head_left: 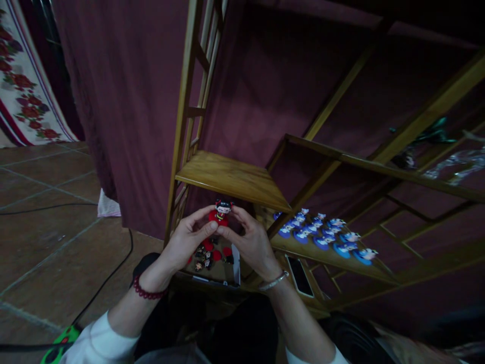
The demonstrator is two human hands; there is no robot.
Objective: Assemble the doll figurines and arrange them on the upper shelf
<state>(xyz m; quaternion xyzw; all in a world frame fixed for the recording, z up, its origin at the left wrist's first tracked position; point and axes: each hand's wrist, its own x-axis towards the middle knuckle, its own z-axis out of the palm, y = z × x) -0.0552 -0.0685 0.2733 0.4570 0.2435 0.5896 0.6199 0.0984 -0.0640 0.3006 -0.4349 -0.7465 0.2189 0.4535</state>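
Observation:
Between my two hands I hold a small cartoon figurine [223, 208] with black hair, red hair ties and a round red base. My left hand [191, 233] closes on its left side, thumb against the red base. On the other side my right hand [250, 237] grips it too, the thumbs nearly meeting at the front. Below them is a cardboard box [223, 277] holding several red round bases and small dark figurine parts [204, 260]. My hands cover part of the box.
A wooden shelf board [231, 174] juts out just above my hands. To the right, several blue and purple figurines [322, 232] stand in rows on a lower shelf. A phone [299, 275] lies nearby. A black cable [113, 273] crosses the tiled floor at left.

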